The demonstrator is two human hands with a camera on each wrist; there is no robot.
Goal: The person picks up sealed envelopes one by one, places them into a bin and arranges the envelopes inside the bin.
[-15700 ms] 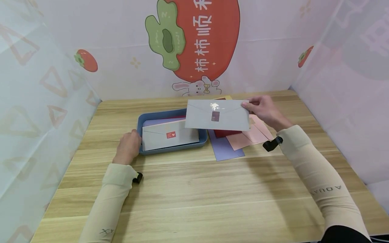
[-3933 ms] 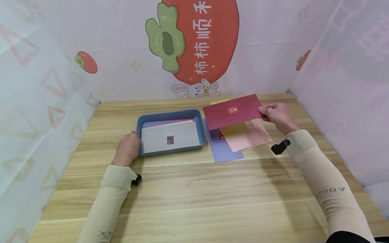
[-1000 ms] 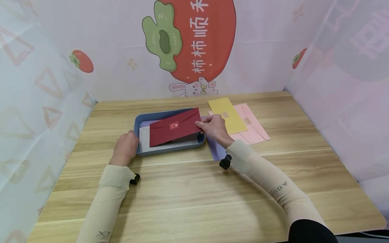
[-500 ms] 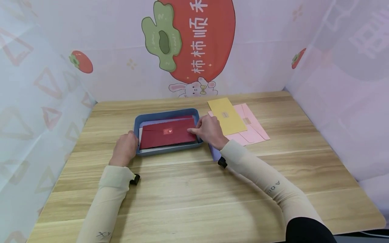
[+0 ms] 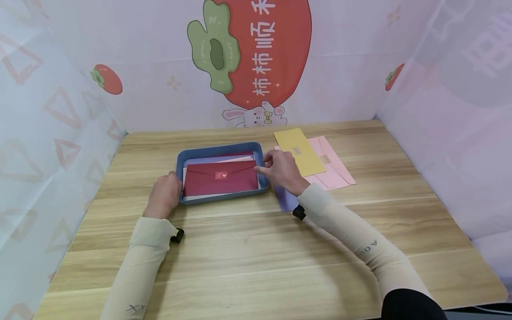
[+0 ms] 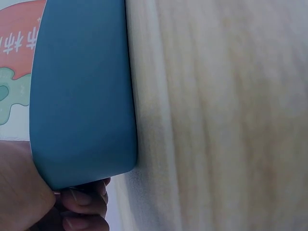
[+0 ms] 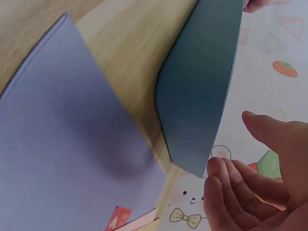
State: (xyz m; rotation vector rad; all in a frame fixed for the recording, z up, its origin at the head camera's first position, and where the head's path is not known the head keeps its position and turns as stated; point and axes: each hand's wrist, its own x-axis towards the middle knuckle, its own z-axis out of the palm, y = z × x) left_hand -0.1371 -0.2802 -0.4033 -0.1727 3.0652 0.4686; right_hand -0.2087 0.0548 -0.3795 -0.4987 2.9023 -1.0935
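Red envelope: flat atop the stack inside the blue tray; heart on its seal, print too small to read.
Backdrop: 柿柿顺, next character cut off.
Right sleeve: "AQU".
Your left hand: grips the tray's left end.
Your right hand: thumb and fingers apart, holding nothing, by the tray's right end; it partly hides the lilac envelope from you.
Worktop, right: yellow envelope overlapping a pink one.
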